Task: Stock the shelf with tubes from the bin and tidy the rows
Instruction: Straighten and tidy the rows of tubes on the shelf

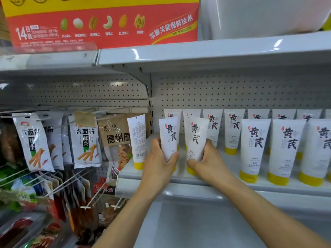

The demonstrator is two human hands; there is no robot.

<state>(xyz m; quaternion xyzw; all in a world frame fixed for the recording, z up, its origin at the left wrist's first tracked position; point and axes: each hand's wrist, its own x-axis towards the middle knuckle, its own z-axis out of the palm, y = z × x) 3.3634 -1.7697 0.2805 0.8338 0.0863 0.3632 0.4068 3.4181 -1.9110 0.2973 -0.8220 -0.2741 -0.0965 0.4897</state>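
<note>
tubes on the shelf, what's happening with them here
A person is tidying white, yellow-capped tubes on a store shelf. The left hand grips a near-upright tube and the right hand grips a tilted tube beside it, both near the shelf's front edge. Further left, a backward tube shows its barcode. Neat rows stand cap-down to the right.

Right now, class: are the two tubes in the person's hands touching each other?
Apart. The head view shows a plain gap between the left-held tube and the right-held tube, with the shelf showing through it.
</note>
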